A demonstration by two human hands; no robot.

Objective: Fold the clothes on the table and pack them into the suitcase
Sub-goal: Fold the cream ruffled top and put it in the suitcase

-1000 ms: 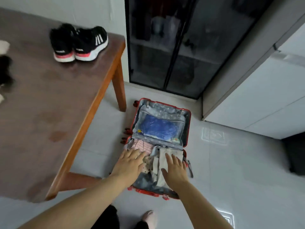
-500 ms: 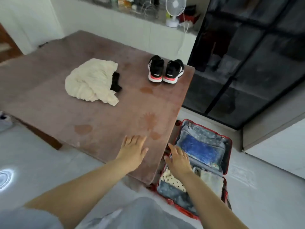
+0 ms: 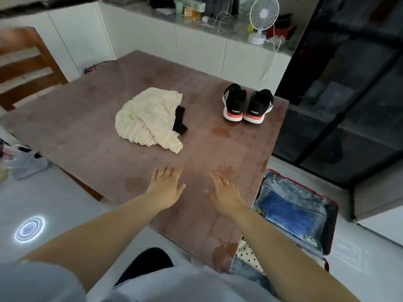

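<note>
While both hands, left [image 3: 166,185] and right [image 3: 224,192], were held flat and empty over the table [image 3: 87,136], a cream garment [image 3: 148,118] lay unfolded mid-table, the suitcase [image 3: 327,216] open alongside.

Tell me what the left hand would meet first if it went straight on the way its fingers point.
Probably the cream garment, at its near corner; only bare table lies before it.

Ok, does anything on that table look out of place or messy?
A pair of black sneakers stands on the table near its far right corner, an odd spot for shoes. The cream garment lies crumpled mid-table, a black item half under its right edge. Dark blotches mark the tabletop; stain or pattern, unclear.
</note>
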